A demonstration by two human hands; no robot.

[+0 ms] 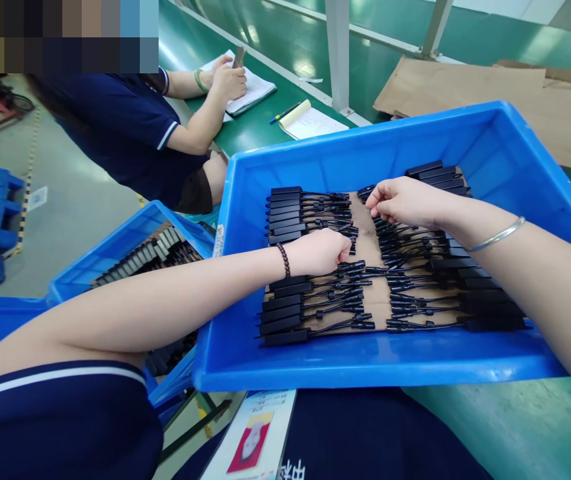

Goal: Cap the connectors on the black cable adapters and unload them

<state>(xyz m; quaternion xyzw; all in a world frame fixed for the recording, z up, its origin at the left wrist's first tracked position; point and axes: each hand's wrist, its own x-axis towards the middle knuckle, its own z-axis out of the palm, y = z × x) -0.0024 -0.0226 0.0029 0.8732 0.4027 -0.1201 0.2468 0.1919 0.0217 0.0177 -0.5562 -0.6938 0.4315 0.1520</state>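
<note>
**Black Cabled Modules Lying in Two Columns in a Blue Bin**

Slim, box-shaped black modules [285, 313] are lying in two facing columns inside a blue plastic bin [365, 377], on a brown cardboard sheet [378, 305]. Their smooth rectangular cases are facing outward; thin black leads are running inward, ending in round barrel connectors [365, 325]. A bare cardboard strip is showing between the columns, with one connector reaching across it.

The left hand [320, 252], wearing a dark beaded bracelet [284, 261], is hanging over the left column's connector ends, fingers bent inward. The right hand [408, 201] is hanging above the right column's inner end, fingertips bunched. I cannot tell whether either is gripping a lead.
</note>
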